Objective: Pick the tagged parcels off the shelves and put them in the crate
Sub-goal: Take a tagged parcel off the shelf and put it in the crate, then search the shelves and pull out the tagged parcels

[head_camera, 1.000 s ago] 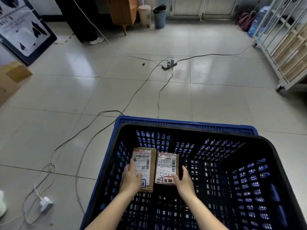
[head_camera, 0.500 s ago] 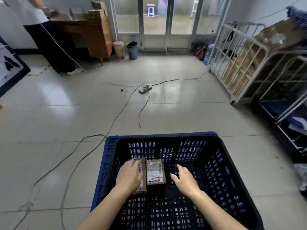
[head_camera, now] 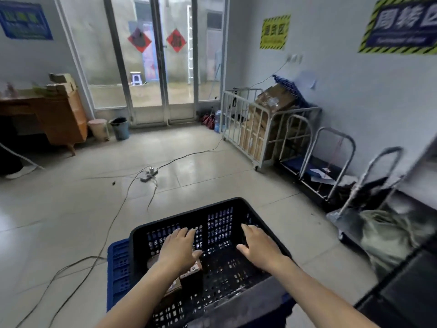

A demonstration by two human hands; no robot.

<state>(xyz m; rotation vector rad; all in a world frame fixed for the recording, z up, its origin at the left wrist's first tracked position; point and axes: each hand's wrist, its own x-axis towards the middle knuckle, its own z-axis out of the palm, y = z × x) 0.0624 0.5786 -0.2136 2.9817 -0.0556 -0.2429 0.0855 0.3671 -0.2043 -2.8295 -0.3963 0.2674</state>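
Blue crate (head_camera: 118, 268) w/ parcels (head_camera: 195, 269) inside; left hand (head_camera: 178, 250) & right hand (head_camera: 257, 247) hover over it, fingers spread, gripping nothing.

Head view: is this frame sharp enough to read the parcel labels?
Head view: no, motion blur smears the whole frame, worst at the right edge; the parcels are mostly hidden by the left hand; wide-angle distortion leans the door frames.
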